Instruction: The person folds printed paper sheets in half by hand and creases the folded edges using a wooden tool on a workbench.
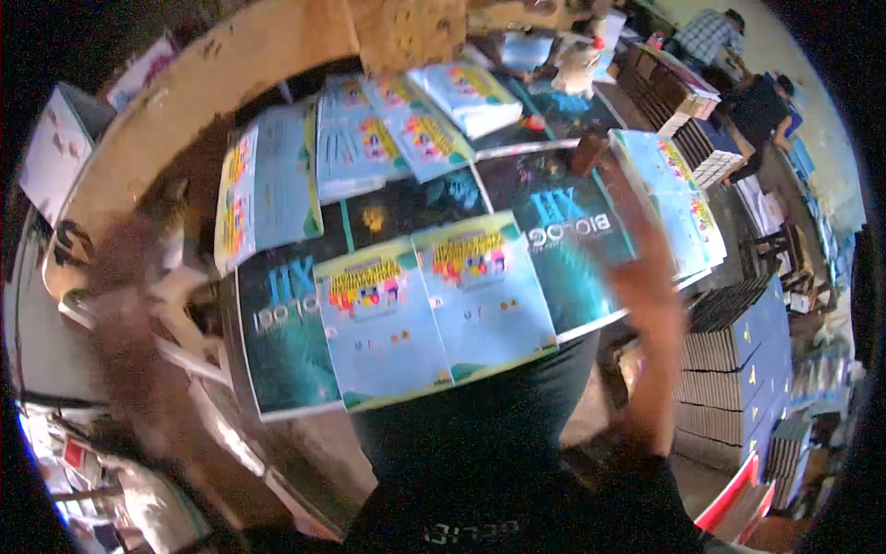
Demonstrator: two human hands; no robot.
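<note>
A pale blue printed cover sheet with two panels (434,314) lies at the near edge of the work surface, in front of my body. Under it are large dark teal printed sheets (544,222). My right hand (643,263), smeared by motion, is over the right end of the teal sheets, beside a stack of the same pale blue covers (669,175). Out past the left edge of the sheets, my left hand (125,277) is a blur. Whether either hand holds anything does not show. More pale blue covers (268,185) lie fanned in piles along the far side.
A small brown block (589,154) rests on the teal sheets near the right stack. Tall stacks of dark-covered books (734,369) stand at the right. Two people (761,115) work at the far right. A wooden board (411,32) borders the back.
</note>
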